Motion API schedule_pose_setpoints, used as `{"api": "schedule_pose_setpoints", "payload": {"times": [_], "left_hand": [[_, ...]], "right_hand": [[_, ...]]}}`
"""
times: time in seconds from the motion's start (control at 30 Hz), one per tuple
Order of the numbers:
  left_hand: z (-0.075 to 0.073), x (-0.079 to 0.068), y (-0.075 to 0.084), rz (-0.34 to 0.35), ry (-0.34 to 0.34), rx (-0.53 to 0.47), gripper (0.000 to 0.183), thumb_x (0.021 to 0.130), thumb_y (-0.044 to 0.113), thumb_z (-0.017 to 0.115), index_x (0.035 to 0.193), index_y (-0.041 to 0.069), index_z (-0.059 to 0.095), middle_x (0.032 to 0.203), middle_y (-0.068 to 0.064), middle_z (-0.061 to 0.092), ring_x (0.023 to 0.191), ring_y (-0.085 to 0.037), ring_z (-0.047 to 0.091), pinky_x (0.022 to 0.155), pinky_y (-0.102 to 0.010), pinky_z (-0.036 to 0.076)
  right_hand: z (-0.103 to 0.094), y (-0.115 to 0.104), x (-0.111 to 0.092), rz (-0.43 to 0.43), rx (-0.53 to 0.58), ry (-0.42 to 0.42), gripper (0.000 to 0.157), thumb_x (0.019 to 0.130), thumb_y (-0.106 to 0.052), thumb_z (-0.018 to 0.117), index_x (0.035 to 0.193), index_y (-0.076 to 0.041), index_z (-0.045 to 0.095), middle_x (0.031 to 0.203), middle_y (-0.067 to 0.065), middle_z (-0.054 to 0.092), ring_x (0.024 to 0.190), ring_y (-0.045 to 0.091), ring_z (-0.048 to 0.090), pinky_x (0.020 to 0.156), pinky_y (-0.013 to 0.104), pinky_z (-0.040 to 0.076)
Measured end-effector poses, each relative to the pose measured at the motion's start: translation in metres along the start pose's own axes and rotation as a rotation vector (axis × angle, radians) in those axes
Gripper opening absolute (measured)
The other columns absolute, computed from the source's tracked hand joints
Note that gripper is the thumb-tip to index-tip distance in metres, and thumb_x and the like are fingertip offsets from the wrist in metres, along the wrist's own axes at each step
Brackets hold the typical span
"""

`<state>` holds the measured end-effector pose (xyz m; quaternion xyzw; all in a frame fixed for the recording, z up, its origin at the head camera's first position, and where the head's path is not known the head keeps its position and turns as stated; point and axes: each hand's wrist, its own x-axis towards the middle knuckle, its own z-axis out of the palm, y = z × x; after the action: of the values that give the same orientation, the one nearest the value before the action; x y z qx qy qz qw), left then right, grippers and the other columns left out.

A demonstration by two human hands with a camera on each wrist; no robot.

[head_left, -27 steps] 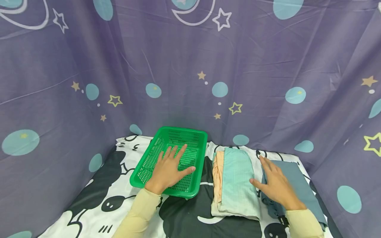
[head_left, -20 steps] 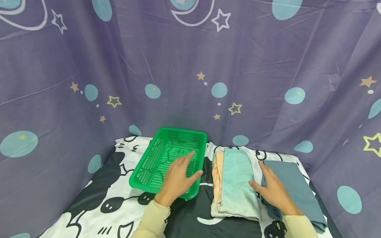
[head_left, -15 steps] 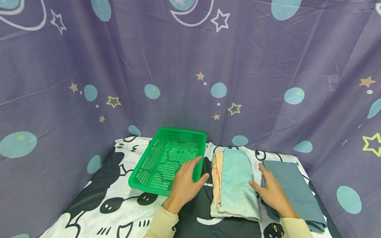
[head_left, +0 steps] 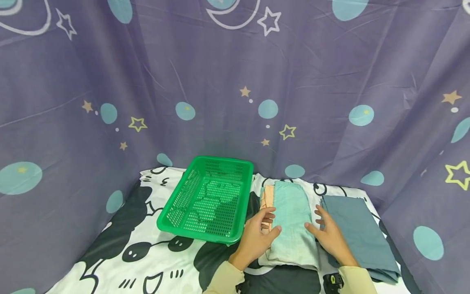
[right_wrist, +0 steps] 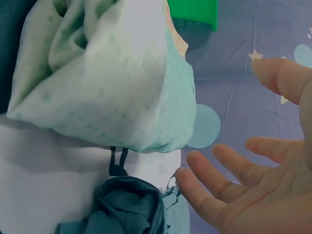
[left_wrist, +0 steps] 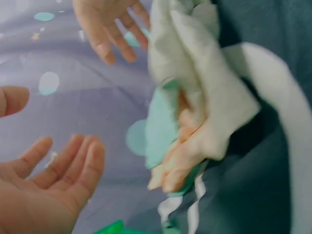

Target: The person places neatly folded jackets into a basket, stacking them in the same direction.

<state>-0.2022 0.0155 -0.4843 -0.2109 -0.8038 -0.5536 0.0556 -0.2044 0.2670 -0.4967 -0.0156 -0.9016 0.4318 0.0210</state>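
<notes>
A folded garment (head_left: 291,222), mint green fading to cream with a peach layer along its left side, lies on the bedding. My left hand (head_left: 255,237) hovers by its left edge, thumb and fingers apart and loosely bent. On the other side, my right hand (head_left: 330,237) is held with thumb toward the garment and holds nothing. In the left wrist view the garment's edge (left_wrist: 195,107) shows peach cloth and white ties hanging from it. The right wrist view has my right fingers (right_wrist: 204,195) spread beside the mint end of the garment (right_wrist: 122,87).
An empty green plastic basket (head_left: 205,204) stands left of the garment. To the right lies a folded blue-grey cloth (head_left: 361,237). Black-and-white cartoon bedding (head_left: 110,261) covers the surface, and a purple curtain (head_left: 220,81) hangs behind and at both sides.
My left hand has moved right and down from above the basket to the garment's left edge. My right hand has stayed near the garment's right side, shifting only slightly.
</notes>
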Motion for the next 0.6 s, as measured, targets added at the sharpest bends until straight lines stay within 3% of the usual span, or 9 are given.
{"api": "schedule_pose_setpoints", "payload": {"times": [0.17, 0.33, 0.6], "left_hand": [[0.014, 0.006, -0.015, -0.12, 0.068, 0.093, 0.048, 0.089, 0.03, 0.068, 0.134, 0.029, 0.052, 0.118, 0.0, 0.062, 0.107, -0.022, 0.06, 0.085, -0.035, 0.052], [0.022, 0.015, -0.029, -0.198, 0.137, 0.171, 0.053, 0.086, 0.026, 0.069, 0.136, 0.021, 0.053, 0.118, -0.009, 0.062, 0.108, -0.026, 0.061, 0.084, -0.04, 0.051], [0.029, 0.023, -0.046, -0.306, 0.113, 0.193, 0.062, 0.087, 0.025, 0.066, 0.145, 0.018, 0.045, 0.128, -0.014, 0.056, 0.114, -0.033, 0.057, 0.091, -0.051, 0.048]], "right_hand": [[0.003, 0.006, 0.003, 0.056, 0.016, -0.022, 0.084, 0.093, -0.042, 0.062, 0.155, -0.011, 0.015, 0.151, 0.024, 0.033, 0.13, 0.047, 0.043, 0.097, 0.057, 0.045], [0.007, 0.013, 0.004, 0.076, 0.026, -0.03, 0.081, 0.093, -0.037, 0.062, 0.155, -0.01, 0.016, 0.15, 0.025, 0.033, 0.13, 0.047, 0.044, 0.096, 0.055, 0.047], [0.017, 0.022, 0.01, 0.099, 0.033, -0.05, 0.083, 0.093, -0.039, 0.063, 0.155, -0.012, 0.015, 0.151, 0.025, 0.031, 0.128, 0.047, 0.046, 0.096, 0.055, 0.047]]}}
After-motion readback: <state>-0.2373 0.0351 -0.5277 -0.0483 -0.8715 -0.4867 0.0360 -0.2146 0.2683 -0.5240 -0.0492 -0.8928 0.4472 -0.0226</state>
